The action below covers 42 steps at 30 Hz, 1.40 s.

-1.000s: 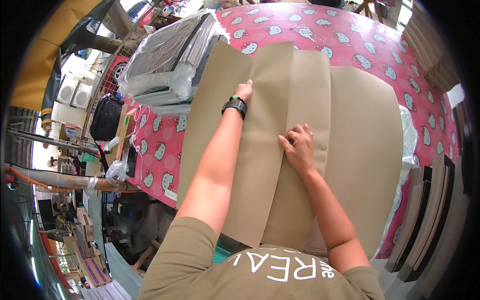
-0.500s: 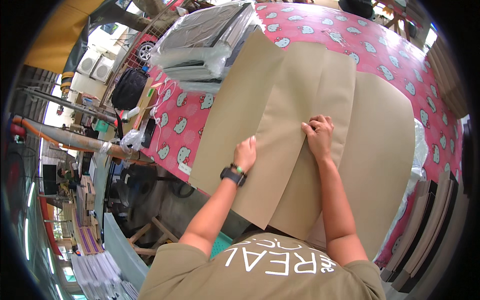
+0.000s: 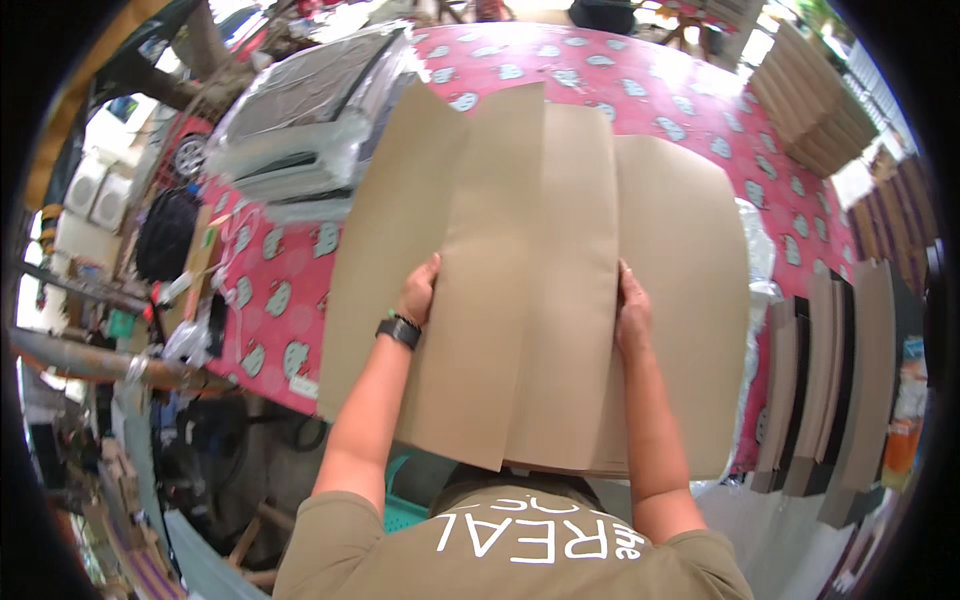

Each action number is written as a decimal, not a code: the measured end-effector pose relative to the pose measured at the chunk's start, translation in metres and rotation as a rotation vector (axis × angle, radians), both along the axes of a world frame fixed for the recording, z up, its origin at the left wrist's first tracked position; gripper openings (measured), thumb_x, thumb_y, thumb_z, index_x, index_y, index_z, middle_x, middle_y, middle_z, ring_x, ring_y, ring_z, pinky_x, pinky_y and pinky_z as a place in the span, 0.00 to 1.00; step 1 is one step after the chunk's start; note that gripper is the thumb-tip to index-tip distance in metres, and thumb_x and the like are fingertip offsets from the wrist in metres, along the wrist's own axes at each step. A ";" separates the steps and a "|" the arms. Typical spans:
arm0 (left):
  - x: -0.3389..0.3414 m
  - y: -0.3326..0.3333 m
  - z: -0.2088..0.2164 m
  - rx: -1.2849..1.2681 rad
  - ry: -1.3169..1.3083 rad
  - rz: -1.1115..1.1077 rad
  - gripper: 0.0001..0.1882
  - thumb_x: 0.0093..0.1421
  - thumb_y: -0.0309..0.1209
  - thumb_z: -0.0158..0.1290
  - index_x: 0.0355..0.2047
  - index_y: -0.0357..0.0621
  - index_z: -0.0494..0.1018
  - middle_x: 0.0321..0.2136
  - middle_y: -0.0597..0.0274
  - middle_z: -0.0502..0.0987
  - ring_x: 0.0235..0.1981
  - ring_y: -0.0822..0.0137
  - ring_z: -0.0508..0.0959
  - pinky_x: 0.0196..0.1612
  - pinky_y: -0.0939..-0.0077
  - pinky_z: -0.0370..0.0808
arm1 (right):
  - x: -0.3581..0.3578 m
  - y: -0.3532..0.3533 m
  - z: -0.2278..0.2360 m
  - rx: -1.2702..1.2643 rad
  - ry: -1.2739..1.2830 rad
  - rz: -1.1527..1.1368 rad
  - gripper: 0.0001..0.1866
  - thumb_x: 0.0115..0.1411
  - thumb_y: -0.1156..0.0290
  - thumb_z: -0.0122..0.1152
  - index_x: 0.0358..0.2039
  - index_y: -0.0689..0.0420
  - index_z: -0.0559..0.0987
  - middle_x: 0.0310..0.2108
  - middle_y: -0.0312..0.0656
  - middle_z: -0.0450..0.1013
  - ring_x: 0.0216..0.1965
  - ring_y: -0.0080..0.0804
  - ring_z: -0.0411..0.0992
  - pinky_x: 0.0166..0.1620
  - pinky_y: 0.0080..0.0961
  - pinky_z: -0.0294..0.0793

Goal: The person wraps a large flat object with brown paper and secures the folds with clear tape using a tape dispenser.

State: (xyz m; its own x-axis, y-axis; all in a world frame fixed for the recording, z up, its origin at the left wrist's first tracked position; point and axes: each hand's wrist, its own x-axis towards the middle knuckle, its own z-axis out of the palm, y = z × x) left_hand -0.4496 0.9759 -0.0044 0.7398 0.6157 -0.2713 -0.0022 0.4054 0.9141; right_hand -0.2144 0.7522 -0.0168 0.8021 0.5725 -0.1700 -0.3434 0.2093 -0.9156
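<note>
A large folded brown kraft paper sheet lies in front of me, with a lengthwise seam down its middle where two flaps meet. Beneath it is a wider brown sheet, showing on both sides. My left hand is closed at the folded sheet's left edge, some fingers hidden by the paper. At its right edge my right hand grips the fold, thumb side up, with its fingertips partly out of sight.
A pink patterned tablecloth covers the table. Plastic-wrapped dark panels are stacked at the far left. Long brown and black boards stand to the right, below stacked brown cartons. Clear plastic wrap lies along the sheet's right side.
My right hand has gone from the middle seam to the right fold. The left hand is at the left edge, and the right-hand flap now lies over toward the left one. My view has shifted right.
</note>
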 end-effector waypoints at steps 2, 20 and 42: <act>0.028 0.025 -0.013 -0.191 -0.119 -0.051 0.25 0.65 0.44 0.37 0.51 0.34 0.64 0.47 0.57 0.70 0.45 0.70 0.71 0.49 0.79 0.68 | -0.001 0.000 0.007 0.015 0.127 0.025 0.24 0.64 0.64 0.42 0.55 0.69 0.61 0.55 0.48 0.62 0.57 0.32 0.59 0.58 0.24 0.58; 0.089 -0.008 0.016 1.624 0.750 -0.275 0.29 0.63 0.45 0.34 0.63 0.54 0.46 0.64 0.62 0.43 0.65 0.56 0.40 0.63 0.48 0.37 | -0.062 0.060 0.044 -1.267 -1.436 0.386 0.29 0.59 0.56 0.39 0.60 0.51 0.56 0.65 0.46 0.35 0.65 0.53 0.29 0.57 0.67 0.33; 0.121 -0.032 0.047 1.529 1.023 -0.374 0.33 0.56 0.61 0.35 0.62 0.75 0.45 0.65 0.76 0.41 0.65 0.53 0.41 0.59 0.37 0.39 | -0.098 -0.143 0.158 -0.702 -0.963 0.543 0.21 0.49 0.66 0.62 0.45 0.55 0.74 0.49 0.46 0.66 0.50 0.44 0.64 0.51 0.38 0.64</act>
State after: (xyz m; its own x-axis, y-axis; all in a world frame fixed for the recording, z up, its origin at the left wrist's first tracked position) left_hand -0.3288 0.9437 0.0424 0.8045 0.5883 -0.0814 0.5920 -0.8054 0.0305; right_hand -0.3121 0.6094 0.1415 0.4647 0.8838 -0.0545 0.6166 -0.3672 -0.6964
